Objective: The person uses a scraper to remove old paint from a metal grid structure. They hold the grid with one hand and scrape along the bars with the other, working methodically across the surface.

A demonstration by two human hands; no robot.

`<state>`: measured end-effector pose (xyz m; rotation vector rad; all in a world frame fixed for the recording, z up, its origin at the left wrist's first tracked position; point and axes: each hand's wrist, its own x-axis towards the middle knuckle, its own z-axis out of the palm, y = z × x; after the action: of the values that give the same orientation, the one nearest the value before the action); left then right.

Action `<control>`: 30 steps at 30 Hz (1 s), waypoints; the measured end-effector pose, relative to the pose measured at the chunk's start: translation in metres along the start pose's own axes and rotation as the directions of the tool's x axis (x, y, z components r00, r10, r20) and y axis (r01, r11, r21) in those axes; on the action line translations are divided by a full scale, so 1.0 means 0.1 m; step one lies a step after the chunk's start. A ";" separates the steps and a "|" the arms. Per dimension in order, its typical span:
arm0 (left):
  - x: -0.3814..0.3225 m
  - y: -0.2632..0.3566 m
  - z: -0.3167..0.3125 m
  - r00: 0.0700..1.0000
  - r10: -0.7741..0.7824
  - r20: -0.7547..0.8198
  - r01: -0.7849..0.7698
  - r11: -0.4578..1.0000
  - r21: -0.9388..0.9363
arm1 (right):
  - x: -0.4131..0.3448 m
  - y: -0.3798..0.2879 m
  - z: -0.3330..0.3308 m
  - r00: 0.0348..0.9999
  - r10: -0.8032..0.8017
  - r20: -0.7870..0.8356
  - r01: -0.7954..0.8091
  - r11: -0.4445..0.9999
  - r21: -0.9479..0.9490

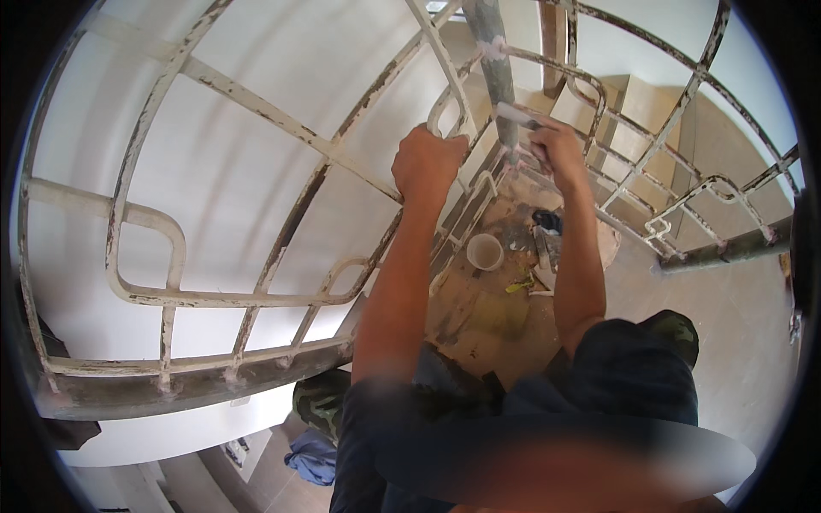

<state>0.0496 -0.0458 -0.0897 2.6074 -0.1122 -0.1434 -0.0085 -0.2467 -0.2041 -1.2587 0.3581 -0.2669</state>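
My left hand [428, 160] is closed around a looped bar of the white metal railing [256, 96], whose paint is chipped down to dark patches. My right hand [559, 151] holds a flat-bladed scraper [515, 115], its pale blade blurred. The blade's end is at the dark metal corner post [507, 83]; whether it touches cannot be told. Pinkish patches [492, 49] surround the joints where the bars meet that post. To the right, a second stretch of chipped railing [680, 102] runs off from the same post.
Below my arms, a white bucket [485, 252] stands on the dusty, stained floor [481, 320], with debris and a dark cloth-like item [547, 221] beside it. Dark lower rails [192, 385] border both railings. A blue cloth [312, 456] lies at lower left, beyond the railing.
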 end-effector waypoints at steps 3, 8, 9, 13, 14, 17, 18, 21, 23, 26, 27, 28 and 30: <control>-0.03 0.00 -0.02 0.999 0.045 -0.010 -0.045 0.999 -0.001 | -0.10 -0.20 0.17 0.911 -0.405 0.082 0.359 0.679 -0.640; -0.08 -0.06 0.00 0.994 0.099 -0.049 -0.099 0.995 0.008 | 0.25 -0.15 0.44 0.925 -0.276 0.262 0.254 -0.063 -0.965; -0.08 -0.07 0.01 0.988 0.119 -0.094 -0.119 0.993 0.010 | 0.34 -0.16 0.45 0.943 -0.240 0.232 0.212 -0.107 -0.971; -0.04 -0.14 0.06 0.986 0.154 -0.070 -0.155 0.988 -0.001 | 0.77 -0.32 0.55 0.915 -0.034 0.402 0.379 -0.269 -0.885; -0.04 -0.15 0.08 0.978 0.183 -0.099 -0.187 0.982 -0.031 | 0.88 -0.39 0.55 0.917 -0.027 0.397 0.372 -0.301 -0.878; -0.03 -0.18 0.11 0.966 0.199 -0.167 -0.211 0.976 -0.061 | 1.06 -0.48 0.61 0.925 0.025 0.379 0.376 -0.190 -0.907; -0.04 -0.19 0.13 0.964 0.195 -0.180 -0.213 0.974 -0.083 | 1.07 -0.43 0.64 0.896 0.078 0.438 0.443 -0.251 -0.861; -0.01 -0.20 0.14 0.966 0.212 -0.150 -0.233 0.962 -0.141 | 1.06 -0.42 0.64 0.884 0.114 0.453 0.461 -0.367 -0.808; -0.01 -0.21 0.15 0.959 0.226 -0.172 -0.253 0.954 -0.162 | 1.02 -0.45 0.64 0.890 0.061 0.451 0.443 -0.341 -0.829; -0.02 -0.24 0.19 0.956 0.225 -0.189 -0.262 0.944 -0.202 | 0.97 -0.52 0.66 0.923 0.074 0.379 0.384 -0.258 -0.886; 0.00 -0.24 0.20 0.947 0.239 -0.216 -0.284 0.936 -0.209 | 0.95 -0.56 0.67 0.919 0.031 0.393 0.384 -0.297 -0.874; -0.01 -0.25 0.21 0.939 0.253 -0.232 -0.297 0.938 -0.180 | 0.93 -0.59 0.70 0.909 0.074 0.411 0.412 -0.312 -0.856; -0.01 -0.26 0.22 0.928 0.263 -0.263 -0.306 0.942 -0.136 | 0.85 -0.66 0.76 0.857 -0.061 0.512 0.468 -0.325 -0.822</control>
<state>0.0474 -0.0349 -0.1217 2.3789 -0.3734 0.2572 0.1004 -0.2318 -0.1308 -3.1703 -0.1529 -0.1517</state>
